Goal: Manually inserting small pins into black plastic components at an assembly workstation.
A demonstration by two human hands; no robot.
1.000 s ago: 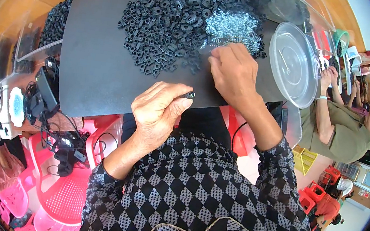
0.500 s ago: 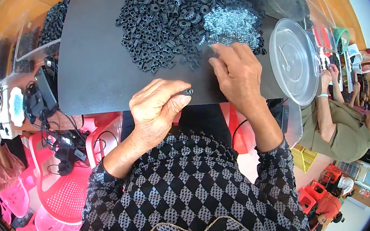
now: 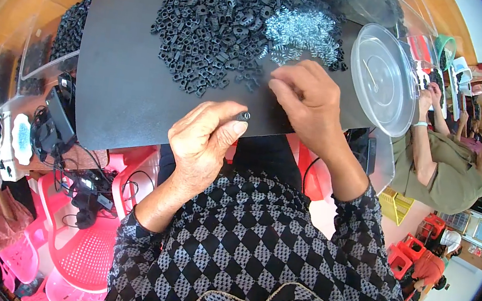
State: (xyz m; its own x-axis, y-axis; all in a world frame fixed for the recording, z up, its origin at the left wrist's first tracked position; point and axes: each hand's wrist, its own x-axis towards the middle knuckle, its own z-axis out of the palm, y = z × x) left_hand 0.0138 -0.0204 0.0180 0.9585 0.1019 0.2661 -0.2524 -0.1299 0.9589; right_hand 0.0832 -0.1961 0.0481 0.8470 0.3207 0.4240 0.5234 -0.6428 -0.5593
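Note:
Between the thumb and forefinger of my left hand (image 3: pixel 201 134), over the table's near edge, is a small black plastic part (image 3: pixel 244 116). Its open end shows a pale ring. My right hand (image 3: pixel 308 101) is just on the near side of a pile of small silvery metal springs (image 3: pixel 303 31). Its thumb and forefinger are pinched together; whatever lies between the tips is too small to make out. A broad heap of loose black plastic parts (image 3: pixel 220 32) spreads beyond both hands and reaches around the springs.
A round clear plastic lid (image 3: pixel 383 81) with a thin pale stick on it lies right of the springs. Clear bins of black parts (image 3: pixel 71 28) stand at the left, near pink chairs (image 3: pixel 78 251). A co-worker in an olive top (image 3: pixel 442 171) sits at the right.
My right thumb and forefinger have come together and drawn slightly away from the springs toward me. My left hand, still gripping the black part, has barely shifted.

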